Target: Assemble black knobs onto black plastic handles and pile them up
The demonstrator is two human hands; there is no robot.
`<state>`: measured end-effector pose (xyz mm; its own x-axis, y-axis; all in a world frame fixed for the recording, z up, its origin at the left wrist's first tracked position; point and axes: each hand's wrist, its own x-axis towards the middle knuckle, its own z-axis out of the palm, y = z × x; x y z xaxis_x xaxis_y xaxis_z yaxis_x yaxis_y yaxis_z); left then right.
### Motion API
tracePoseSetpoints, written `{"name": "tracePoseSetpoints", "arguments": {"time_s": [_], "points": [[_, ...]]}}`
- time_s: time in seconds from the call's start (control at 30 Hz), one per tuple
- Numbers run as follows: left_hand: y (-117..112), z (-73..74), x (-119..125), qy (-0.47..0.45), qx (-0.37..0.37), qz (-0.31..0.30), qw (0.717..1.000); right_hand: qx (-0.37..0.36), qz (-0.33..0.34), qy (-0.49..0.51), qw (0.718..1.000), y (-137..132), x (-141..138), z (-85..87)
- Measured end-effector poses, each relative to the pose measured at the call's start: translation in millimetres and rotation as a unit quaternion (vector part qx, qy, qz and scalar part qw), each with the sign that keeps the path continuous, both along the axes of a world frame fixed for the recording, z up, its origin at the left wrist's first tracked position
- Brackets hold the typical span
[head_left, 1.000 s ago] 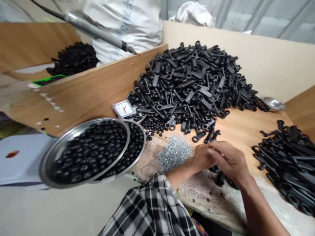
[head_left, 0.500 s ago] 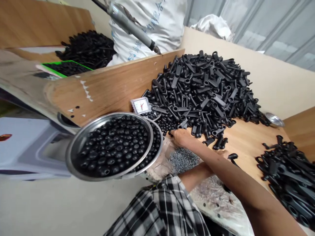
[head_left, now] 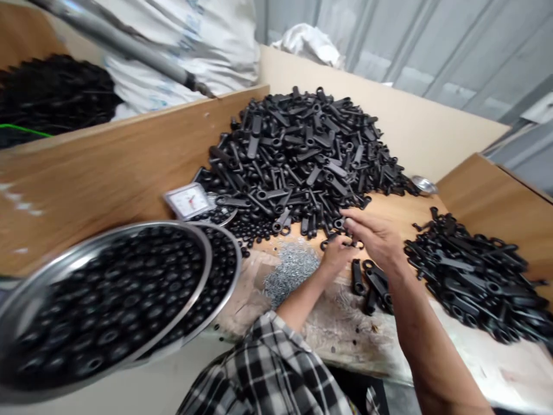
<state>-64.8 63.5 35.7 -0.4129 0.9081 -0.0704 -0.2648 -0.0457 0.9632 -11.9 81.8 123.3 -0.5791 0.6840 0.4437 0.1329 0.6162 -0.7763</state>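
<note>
Looking through the head camera, I have my left hand (head_left: 336, 257) with fingers bent at the front of the table (head_left: 391, 208), and my right hand (head_left: 379, 237) just beyond it, fingertips together; I can't tell whether either grips anything. Loose black handles (head_left: 375, 282) lie just below them. Silver pins (head_left: 294, 265) are heaped left of my hands. Farther out, a big handle pile (head_left: 302, 150) rises behind, a smaller pile (head_left: 475, 276) sits right, and a bowl (head_left: 80, 258) of black knobs stands left.
</note>
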Motion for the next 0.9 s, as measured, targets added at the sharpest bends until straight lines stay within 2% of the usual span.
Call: {"name": "tracePoseSetpoints", "arguments": {"time_s": [0.07, 0.1, 0.23, 0.4, 0.57, 0.67, 0.77, 0.9], "points": [[-6, -9.3, 0, -0.037, -0.002, -0.091, 0.995, -0.069, -0.066, 0.079, 0.992, 10, 39, -3.5], [-8, -12.8, -1, -0.053, 0.0, -0.114, 0.992, -0.101, -0.083, 0.104, 0.986, 14, 54, -8.9], [-11, -16.0, -3, -0.065, 0.014, -0.151, 0.986, -0.218, -0.084, 0.112, 0.966, 21, 88, -38.9], [-10, -12.7, 4, -0.085, 0.004, -0.14, 0.986, -0.336, -0.03, 0.153, 0.929, 34, 96, -66.8], [-10, -17.8, 10, -0.069, 0.001, -0.116, 0.991, -0.483, 0.02, 0.224, 0.846, 42, 94, -91.6], [-11, -24.1, 15, -0.044, 0.007, -0.117, 0.992, -0.528, 0.044, 0.25, 0.81, 41, 93, -100.2], [-11, -28.7, 18, -0.023, 0.007, -0.12, 0.992, -0.539, 0.05, 0.265, 0.798, 37, 93, -100.6], [-12, -29.7, 19, -0.012, 0.011, -0.113, 0.993, -0.527, 0.041, 0.278, 0.802, 33, 92, -96.5]]}}
